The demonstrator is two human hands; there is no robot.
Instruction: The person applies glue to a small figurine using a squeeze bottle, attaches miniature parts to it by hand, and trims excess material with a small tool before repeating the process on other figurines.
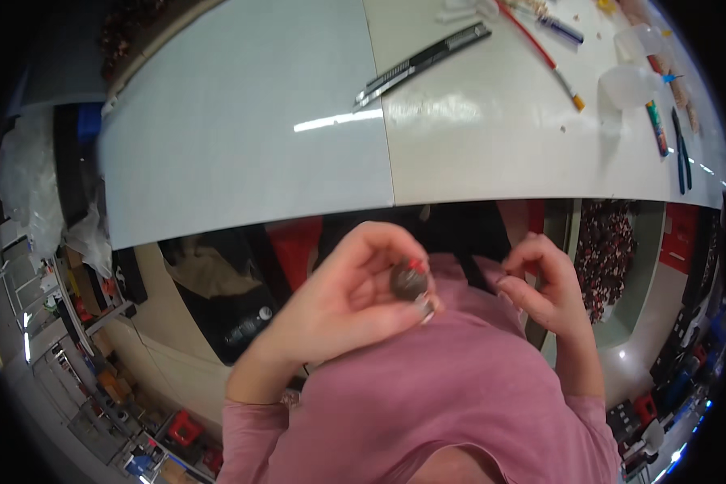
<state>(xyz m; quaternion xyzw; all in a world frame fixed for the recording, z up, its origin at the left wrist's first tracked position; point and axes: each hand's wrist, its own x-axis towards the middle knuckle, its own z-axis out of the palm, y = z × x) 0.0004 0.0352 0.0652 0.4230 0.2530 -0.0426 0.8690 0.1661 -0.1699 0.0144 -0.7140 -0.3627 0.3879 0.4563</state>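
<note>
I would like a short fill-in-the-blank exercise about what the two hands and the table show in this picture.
1. The left hand holds a small round dark object with a ____ tip.
2. The right hand holds ____ that can be seen.
3. The long black utility knife lies on the pale ____.
4. The person wears a ____ long-sleeved top.

Missing words: red; nothing; table; pink

Head-worn fisheye — steeply downward, close above table (242, 137)
</note>
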